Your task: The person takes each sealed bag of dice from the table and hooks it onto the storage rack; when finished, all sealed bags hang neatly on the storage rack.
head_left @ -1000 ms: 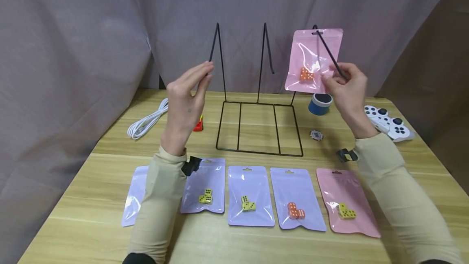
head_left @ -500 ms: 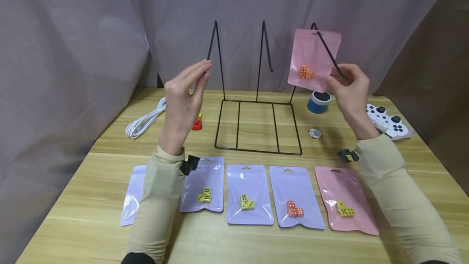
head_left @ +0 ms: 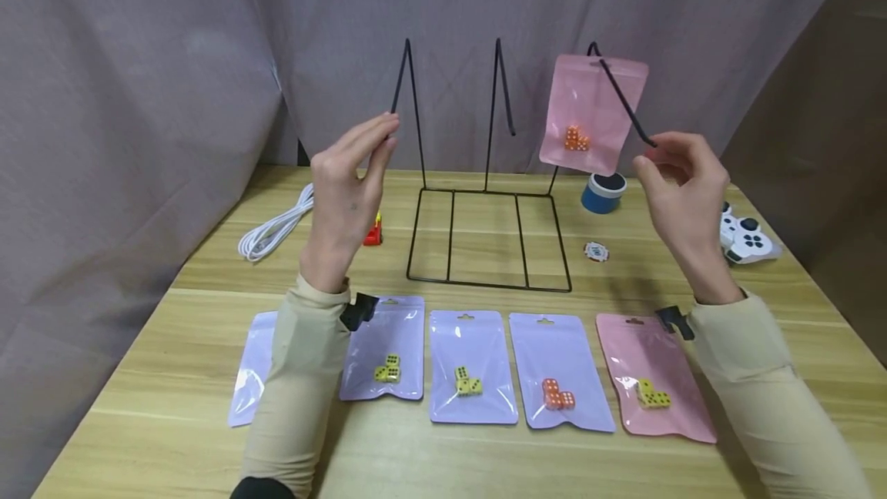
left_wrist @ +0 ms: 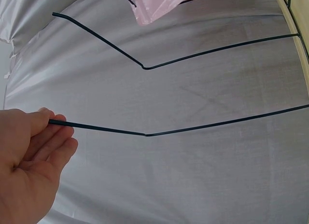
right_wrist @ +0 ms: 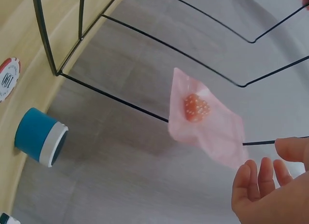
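Note:
A black wire rack (head_left: pixel 488 286) with three upright hooks stands on the table. My left hand (head_left: pixel 346 195) pinches the tip of its left hook, thumb against fingers, as the left wrist view (left_wrist: pixel 57 121) confirms. On the right hook hangs a pink zip bag (head_left: pixel 589 110) holding orange dice (head_left: pixel 577 138). My right hand (head_left: pixel 689 206) is beside that hook's front end, fingers loosely bent and apart from the bag. In the right wrist view, the hook's end runs behind the thumb (right_wrist: pixel 292 149). The middle hook (head_left: pixel 506 91) carries nothing.
In front lie several lilac bags (head_left: pixel 473 345) with dice and another pink bag (head_left: pixel 644 345) with yellow dice. A blue jar (head_left: pixel 601 197), a poker chip (head_left: pixel 596 252) and a white game controller (head_left: pixel 747 241) are at right. A white cable (head_left: pixel 273 229) and a red toy (head_left: pixel 373 232) are at left.
My right hand has let go of the pink bag and moved right and slightly down. The bag now hangs freely from the right hook. My left hand stays at the left hook.

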`<state>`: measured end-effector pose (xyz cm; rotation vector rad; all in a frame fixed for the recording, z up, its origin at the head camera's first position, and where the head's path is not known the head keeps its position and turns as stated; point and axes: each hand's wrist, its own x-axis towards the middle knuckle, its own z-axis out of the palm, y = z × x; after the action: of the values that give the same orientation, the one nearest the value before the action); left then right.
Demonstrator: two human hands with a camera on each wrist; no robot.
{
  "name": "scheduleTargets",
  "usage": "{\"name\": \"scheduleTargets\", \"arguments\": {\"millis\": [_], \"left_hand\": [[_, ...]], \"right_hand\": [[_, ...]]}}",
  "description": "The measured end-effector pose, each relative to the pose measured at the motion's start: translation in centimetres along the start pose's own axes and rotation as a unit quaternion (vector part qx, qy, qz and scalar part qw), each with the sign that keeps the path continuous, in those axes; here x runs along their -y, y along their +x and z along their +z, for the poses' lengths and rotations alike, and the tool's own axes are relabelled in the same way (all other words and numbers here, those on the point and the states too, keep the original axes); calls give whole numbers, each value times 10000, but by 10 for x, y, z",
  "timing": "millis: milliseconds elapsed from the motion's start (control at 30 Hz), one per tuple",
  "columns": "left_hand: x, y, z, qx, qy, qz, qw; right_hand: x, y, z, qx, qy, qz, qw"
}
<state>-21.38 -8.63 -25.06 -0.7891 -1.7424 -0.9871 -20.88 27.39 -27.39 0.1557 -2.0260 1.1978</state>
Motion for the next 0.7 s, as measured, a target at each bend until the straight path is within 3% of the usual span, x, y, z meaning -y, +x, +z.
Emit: {"name": "scheduleTargets", "arguments": {"millis": [400,700], "left_hand": [[2,-3,-10,-56,66,-36,10000],[1,-2,-12,-36,108,-13,9999]], "right_hand": [[13,-35,-10,460,-116,-358,9982],[18,-48,-28,847,-294,-313,9955]]}}
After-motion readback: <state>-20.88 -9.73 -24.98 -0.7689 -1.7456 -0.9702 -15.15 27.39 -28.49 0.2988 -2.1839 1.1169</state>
